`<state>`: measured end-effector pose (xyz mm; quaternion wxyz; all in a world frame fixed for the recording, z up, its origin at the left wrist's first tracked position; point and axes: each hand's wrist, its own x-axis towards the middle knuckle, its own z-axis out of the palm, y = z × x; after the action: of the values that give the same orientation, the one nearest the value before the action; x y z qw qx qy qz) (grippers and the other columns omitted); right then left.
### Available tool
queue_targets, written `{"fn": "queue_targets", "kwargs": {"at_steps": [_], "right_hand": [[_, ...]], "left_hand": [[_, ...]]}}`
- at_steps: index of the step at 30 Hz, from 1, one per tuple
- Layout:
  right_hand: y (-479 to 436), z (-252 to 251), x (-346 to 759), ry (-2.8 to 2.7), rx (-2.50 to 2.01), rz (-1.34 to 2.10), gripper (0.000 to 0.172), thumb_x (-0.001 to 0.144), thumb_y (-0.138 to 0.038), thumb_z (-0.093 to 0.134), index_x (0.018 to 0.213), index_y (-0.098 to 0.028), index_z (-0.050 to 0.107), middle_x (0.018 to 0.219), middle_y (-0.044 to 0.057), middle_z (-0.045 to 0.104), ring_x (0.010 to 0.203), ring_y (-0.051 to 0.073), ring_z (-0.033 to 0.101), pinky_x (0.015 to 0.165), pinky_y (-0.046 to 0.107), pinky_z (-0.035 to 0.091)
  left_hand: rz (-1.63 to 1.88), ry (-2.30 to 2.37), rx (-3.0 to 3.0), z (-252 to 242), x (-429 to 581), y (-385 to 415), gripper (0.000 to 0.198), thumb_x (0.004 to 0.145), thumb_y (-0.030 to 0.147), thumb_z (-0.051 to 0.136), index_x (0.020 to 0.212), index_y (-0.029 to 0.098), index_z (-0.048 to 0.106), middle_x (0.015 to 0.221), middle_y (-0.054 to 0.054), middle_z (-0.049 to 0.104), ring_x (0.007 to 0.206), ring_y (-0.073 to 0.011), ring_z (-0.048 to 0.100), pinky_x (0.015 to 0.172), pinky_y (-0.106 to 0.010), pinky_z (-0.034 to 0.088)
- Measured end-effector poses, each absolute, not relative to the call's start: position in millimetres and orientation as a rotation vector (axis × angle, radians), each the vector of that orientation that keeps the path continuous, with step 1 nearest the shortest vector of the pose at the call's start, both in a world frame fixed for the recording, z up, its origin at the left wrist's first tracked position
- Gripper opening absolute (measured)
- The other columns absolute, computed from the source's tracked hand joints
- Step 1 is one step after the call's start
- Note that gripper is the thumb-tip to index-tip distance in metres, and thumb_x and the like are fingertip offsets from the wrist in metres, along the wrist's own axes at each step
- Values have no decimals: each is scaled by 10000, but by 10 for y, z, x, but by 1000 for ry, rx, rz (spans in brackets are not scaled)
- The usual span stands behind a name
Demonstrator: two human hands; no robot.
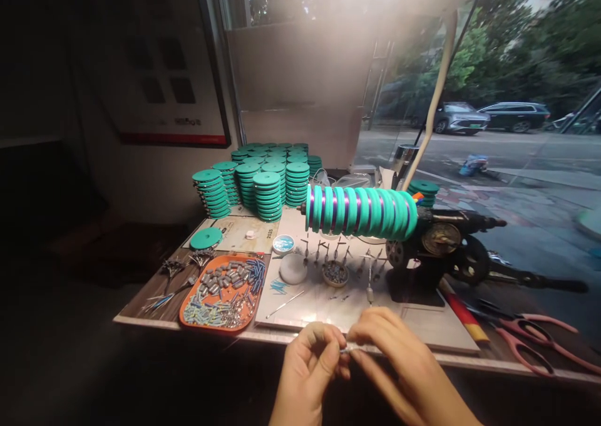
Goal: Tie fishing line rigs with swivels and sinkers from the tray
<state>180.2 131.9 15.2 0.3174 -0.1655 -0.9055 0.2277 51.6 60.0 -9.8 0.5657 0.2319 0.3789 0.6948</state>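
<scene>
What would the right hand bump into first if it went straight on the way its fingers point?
The right hand points leftward, so it would most likely meet the left hand almost at once; both already pinch the same small silvery piece between them.

The bench [141, 306] is being taken up by stacks of teal discs [267, 195] at the back, an orange tray [182, 310] front left, a white mat [323, 307] in the middle, and a black machine [439, 250] and pink-handled scissors [533, 338] on the right.
</scene>
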Motion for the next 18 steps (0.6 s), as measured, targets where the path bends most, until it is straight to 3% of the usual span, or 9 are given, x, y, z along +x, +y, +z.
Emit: {"fn": "queue_targets", "kwargs": {"at_steps": [9,18], "right_hand": [[1316,157,1749,-2434,-324,566,127,856,-78,399,785,-179,429,750,23,480,780,180,405,693,336,347],[1340,191,1775,-2408,-336,756,133,848,-66,439,877,-191,473,798,13,517,819,163,418,715,313,357]], "left_hand": [[1469,874,500,-54,450,549,256,667,295,731,665,129,536,591,7,575,567,-69,509,585,-173,379],[1558,850,441,-84,477,558,226,602,228,781,664,121,592,552,-2,615,528,-65,544,579,-162,390]]}}
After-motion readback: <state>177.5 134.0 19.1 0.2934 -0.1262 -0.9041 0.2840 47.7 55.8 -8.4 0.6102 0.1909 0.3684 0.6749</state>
